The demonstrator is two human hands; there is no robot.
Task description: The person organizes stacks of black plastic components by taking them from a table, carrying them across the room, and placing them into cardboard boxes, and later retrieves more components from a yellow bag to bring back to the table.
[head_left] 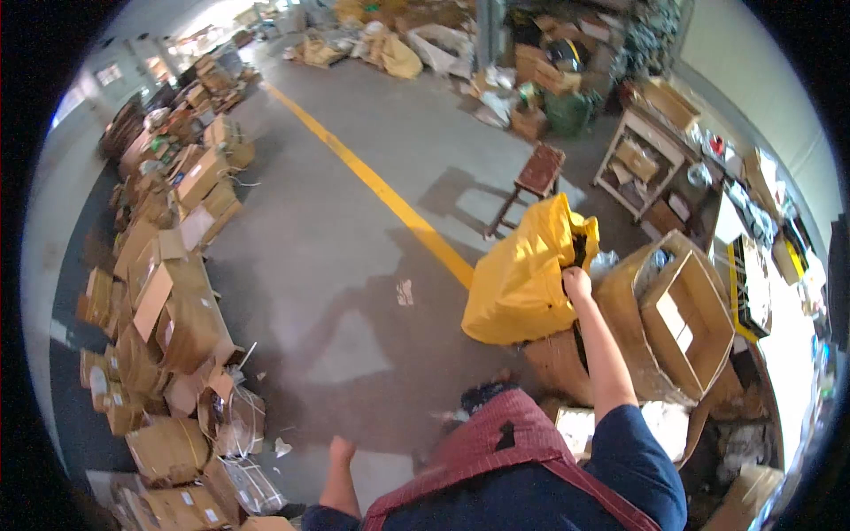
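Observation:
My right hand (pixel 576 282) grips the top edge of a big yellow plastic bag (pixel 522 279), which bulges full and rests against cardboard boxes (pixel 686 319) on my right. The bag's mouth is open at the top, dark inside. My left hand (pixel 341 449) hangs low at my side over the concrete floor, fingers loosely closed, holding nothing that I can see. A red apron over a blue shirt fills the bottom of the view.
Heaps of flattened and open cardboard boxes (pixel 173 301) line the left. A yellow line (pixel 372 181) crosses the grey floor. A small wooden stool (pixel 536 173) stands beyond the bag. Cluttered tables and shelves (pixel 646 155) stand at the right, more bags and boxes at the back.

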